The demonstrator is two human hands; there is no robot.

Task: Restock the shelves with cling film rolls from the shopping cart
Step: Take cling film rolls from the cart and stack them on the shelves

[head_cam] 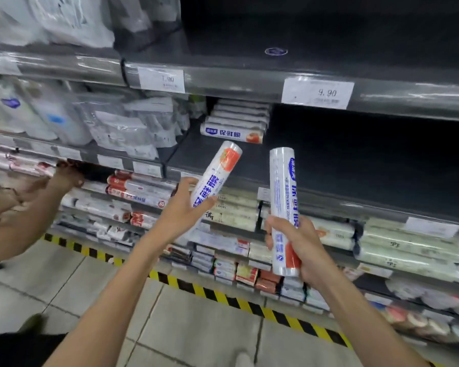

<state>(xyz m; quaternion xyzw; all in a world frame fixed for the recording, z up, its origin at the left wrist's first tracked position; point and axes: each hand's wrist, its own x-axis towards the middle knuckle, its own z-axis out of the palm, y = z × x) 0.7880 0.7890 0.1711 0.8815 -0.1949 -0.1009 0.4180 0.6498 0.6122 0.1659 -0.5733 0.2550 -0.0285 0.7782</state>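
2 rolls in 2 hands | left hand (180, 207) gripped left roll (219, 173), tipped toward 1 o'clock | right hand (302, 247) gripped right roll (284, 197), upright | shelf stack (235, 123) sat at 12 o'clock

Middle shelf (355, 165) open right of stacked rolls (233, 128); price tag (317, 92) hangs at its top edge; another person's arm (37, 207) crowds lower-left shelves.

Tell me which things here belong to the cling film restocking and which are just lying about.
Job: white cylindrical cling film roll in left hand; matching roll in right hand; stacked white rolls on dark metal shelf.
Lying about: white paper price tag; yellow-black floor tape; clear plastic bagged goods.
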